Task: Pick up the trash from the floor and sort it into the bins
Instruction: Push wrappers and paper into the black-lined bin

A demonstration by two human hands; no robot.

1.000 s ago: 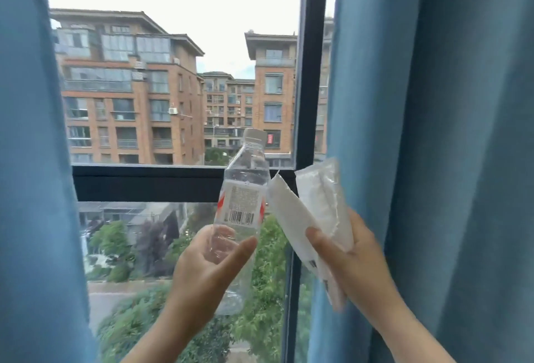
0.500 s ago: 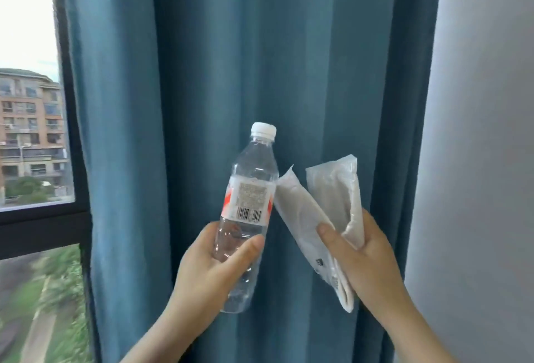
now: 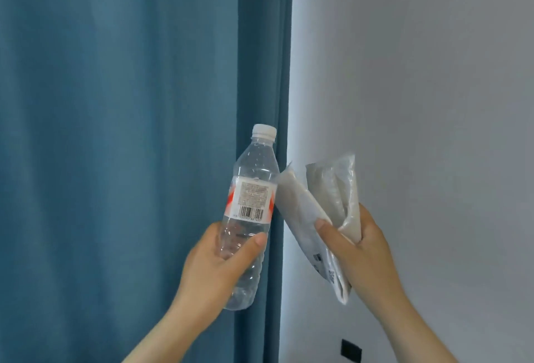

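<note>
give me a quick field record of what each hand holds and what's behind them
left hand: grips a clear plastic bottle, white cap on, tilted slightly right
right hand: holds white plastic packaging, two folded pieces
contact: bottle and packaging close together, touching unclear
background: blue curtain on the left, grey wall on the right
bins: not in view

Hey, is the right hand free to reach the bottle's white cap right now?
Probably not: the right hand is full, gripping the white plastic wrappers. The cap itself stands clear above the left hand, which holds the bottle.
</note>
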